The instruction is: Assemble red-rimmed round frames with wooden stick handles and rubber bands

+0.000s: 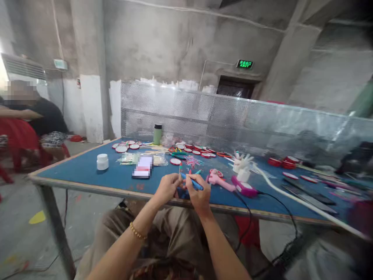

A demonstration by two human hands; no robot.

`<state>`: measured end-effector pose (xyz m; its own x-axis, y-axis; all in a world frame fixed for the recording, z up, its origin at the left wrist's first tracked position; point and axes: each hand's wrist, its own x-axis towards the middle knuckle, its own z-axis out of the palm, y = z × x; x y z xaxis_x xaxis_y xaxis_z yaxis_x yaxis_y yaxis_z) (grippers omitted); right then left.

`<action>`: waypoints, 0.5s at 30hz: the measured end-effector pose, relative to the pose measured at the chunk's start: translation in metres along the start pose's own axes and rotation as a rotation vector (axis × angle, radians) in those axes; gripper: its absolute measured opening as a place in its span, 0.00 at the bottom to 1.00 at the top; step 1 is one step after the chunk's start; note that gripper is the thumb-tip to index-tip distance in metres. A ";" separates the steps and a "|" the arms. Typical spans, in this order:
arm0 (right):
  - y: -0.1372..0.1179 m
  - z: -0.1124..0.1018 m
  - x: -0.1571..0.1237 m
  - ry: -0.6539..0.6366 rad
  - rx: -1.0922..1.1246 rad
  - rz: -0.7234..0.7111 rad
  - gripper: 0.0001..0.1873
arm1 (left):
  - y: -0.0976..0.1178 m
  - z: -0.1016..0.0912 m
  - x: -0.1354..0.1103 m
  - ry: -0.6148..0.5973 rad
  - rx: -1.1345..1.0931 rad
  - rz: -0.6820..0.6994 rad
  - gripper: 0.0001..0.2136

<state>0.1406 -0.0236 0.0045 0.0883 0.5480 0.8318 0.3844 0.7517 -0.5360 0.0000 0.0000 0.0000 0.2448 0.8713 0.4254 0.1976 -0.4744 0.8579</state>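
Just over the table's front edge, my left hand (pixel 169 187) is closed, pinching a thin upright stick (pixel 180 169) with a green and orange tip. My right hand (pixel 200 196) grips a blue pen-like tool (pixel 196 184), held slanted with its end close to the left fingers. Whether the tool touches the stick I cannot tell. Right of my right hand lies a pink tool (pixel 221 181), shaped like a glue gun, beside a magenta device (pixel 244 189) with a black cord. A round red-rimmed white disc (pixel 175 161) lies beyond my hands, near small pink and white pieces (pixel 193 161).
On the blue table (pixel 84 175) are a white jar (pixel 102 161), a phone (pixel 143 168), bagged sticks (pixel 159 158), a green bottle (pixel 157 135) and several red-rimmed discs (pixel 204 154). A white cable (pixel 303 203) crosses the right side. Another person (pixel 49 107) sits far left.
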 end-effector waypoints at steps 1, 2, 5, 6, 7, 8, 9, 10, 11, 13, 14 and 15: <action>0.000 0.000 0.000 0.005 0.001 0.003 0.07 | 0.001 0.000 -0.001 -0.004 -0.005 -0.002 0.14; 0.000 0.000 -0.001 0.009 0.002 0.005 0.07 | 0.002 0.000 -0.002 -0.008 -0.009 -0.004 0.14; 0.001 0.001 -0.002 0.011 0.005 0.007 0.06 | 0.005 -0.001 -0.004 -0.012 -0.021 -0.017 0.14; 0.001 0.001 -0.002 0.009 0.006 0.007 0.06 | 0.005 -0.001 -0.004 -0.012 -0.023 -0.022 0.14; 0.002 0.002 -0.002 0.005 0.006 0.006 0.06 | 0.005 -0.001 -0.004 -0.010 -0.025 -0.027 0.14; 0.002 0.002 -0.002 0.001 0.007 0.005 0.06 | 0.005 0.000 -0.004 -0.008 -0.027 -0.031 0.15; 0.002 0.002 -0.002 -0.002 0.006 0.004 0.06 | 0.005 0.000 -0.004 -0.007 -0.029 -0.035 0.15; 0.002 0.002 -0.002 -0.003 0.005 0.004 0.07 | 0.005 0.000 -0.004 -0.005 -0.032 -0.038 0.16; 0.002 0.002 -0.002 -0.002 0.004 0.004 0.07 | 0.005 0.000 -0.004 -0.006 -0.034 -0.041 0.16; 0.002 0.002 -0.002 0.009 -0.002 0.005 0.07 | 0.005 0.000 -0.004 -0.011 -0.043 -0.046 0.16; 0.001 0.001 -0.002 0.017 -0.006 0.005 0.07 | 0.006 -0.001 -0.004 -0.013 -0.048 -0.049 0.15; 0.001 0.001 -0.002 0.024 -0.009 0.006 0.07 | 0.006 -0.001 -0.004 -0.016 -0.052 -0.051 0.15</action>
<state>0.1396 -0.0237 0.0024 0.1121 0.5435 0.8319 0.3921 0.7451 -0.5396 -0.0003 -0.0062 0.0040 0.2504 0.8920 0.3765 0.1608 -0.4218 0.8923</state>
